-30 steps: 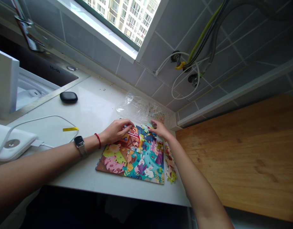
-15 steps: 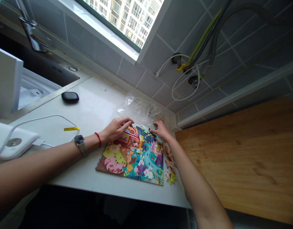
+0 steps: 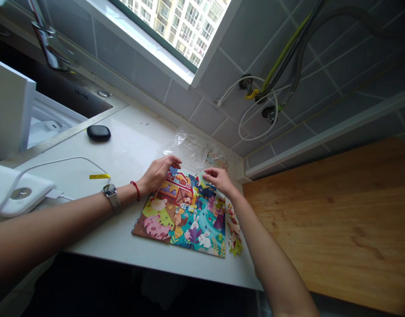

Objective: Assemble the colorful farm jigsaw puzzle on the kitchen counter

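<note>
The right hand (image 3: 219, 179) pinches a pale piece (image 3: 201, 178), the puzzle (image 3: 189, 222) just below it; the left hand (image 3: 160, 171) is loosely open, plastic (image 3: 182, 146) lying beyond both.

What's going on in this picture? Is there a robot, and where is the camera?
There's no robot here, just a person using two bare hands. The camera is worn on their head, so you look forward and down, almost as they do.

On the white counter lies a colorful animal puzzle, partly put together. Loose pieces lie along its right side. Behind it is a crinkly plastic bag, and farther left is a small black case.

The left hand, with a watch on its wrist, is at the puzzle's far left corner and holds nothing I can see. The right hand touches a pale green piece at the far edge; I can't tell if it's gripping it.
</note>
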The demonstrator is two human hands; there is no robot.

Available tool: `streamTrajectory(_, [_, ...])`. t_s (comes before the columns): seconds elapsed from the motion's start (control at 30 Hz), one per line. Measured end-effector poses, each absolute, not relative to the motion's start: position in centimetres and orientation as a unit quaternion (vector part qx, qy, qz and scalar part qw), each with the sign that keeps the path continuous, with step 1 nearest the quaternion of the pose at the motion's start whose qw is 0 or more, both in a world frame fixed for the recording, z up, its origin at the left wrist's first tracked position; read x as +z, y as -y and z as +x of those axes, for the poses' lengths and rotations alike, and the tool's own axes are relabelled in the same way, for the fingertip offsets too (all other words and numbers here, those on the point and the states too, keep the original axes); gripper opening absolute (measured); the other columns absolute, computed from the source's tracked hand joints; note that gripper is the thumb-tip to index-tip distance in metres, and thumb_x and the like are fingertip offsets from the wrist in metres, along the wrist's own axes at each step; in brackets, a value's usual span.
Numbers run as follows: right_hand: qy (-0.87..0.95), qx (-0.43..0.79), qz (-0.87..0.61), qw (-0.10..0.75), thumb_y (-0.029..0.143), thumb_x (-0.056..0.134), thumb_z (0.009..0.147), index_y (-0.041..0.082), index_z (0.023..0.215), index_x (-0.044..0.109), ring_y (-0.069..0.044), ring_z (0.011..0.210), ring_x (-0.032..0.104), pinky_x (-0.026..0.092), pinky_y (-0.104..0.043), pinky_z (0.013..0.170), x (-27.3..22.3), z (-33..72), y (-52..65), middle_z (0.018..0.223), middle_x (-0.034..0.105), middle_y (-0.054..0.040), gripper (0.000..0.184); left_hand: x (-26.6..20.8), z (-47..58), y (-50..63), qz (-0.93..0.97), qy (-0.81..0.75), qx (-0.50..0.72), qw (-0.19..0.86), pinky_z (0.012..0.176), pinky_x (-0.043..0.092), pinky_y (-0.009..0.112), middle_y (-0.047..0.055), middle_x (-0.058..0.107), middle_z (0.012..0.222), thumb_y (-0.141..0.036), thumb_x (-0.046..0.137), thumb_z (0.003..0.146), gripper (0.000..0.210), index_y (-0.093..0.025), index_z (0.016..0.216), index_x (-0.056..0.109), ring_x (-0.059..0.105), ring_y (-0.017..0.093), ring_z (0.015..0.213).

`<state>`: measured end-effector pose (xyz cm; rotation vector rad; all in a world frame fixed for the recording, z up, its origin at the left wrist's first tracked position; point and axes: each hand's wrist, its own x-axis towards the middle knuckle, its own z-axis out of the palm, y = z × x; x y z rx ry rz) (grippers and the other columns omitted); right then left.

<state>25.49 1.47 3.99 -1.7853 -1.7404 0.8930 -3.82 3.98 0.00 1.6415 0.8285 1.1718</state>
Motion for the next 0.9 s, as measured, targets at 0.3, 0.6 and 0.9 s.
streamTrajectory(0.3, [0.652, 0.352, -0.637, 0.213, 0.043, 0.071, 0.085, 0.019, 0.101, 0.083, -0.019, 0.078, 0.07, 0.054, -0.029, 0.076, 2.0, 22.1, -1.9, 0.089, 0.082, -0.0031, 0.031, 0.6, -4.0, -3.6, 0.715, -0.324, 0.461, 0.414, 0.09, 0.057, 0.035, 0.007, 0.078, 0.094, -0.041, 0.03, 0.107, 0.049, -0.018, 0.093, 0.071, 0.071, 0.02, 0.09])
streamTrajectory(0.6, [0.655, 0.291, -0.669, 0.198, 0.033, 0.073, 0.082, 0.02, 0.09, 0.081, -0.02, 0.078, 0.071, 0.053, -0.03, 0.075, 1.4, 22.2, -2.6, 0.084, 0.081, -0.0031, 0.017, 0.8, -4.0, -3.5, 0.743, -0.321, 0.444, 0.385, 0.091, 0.055, 0.036, 0.006, 0.076, 0.094, -0.043, 0.028, 0.107, 0.052, -0.019, 0.092, 0.071, 0.069, 0.021, 0.09])
streamTrajectory(0.9, [0.663, 0.263, -0.674, 0.192, 0.032, 0.073, 0.084, 0.02, 0.086, 0.079, -0.018, 0.074, 0.071, 0.054, -0.028, 0.072, 1.7, 21.3, -2.4, 0.081, 0.079, -0.0035, 0.014, 0.2, -3.7, -3.5, 0.828, -0.254, 0.372, 0.333, 0.092, 0.052, 0.04, 0.008, 0.074, 0.093, -0.041, 0.037, 0.108, 0.044, -0.02, 0.097, 0.073, 0.065, 0.025, 0.097])
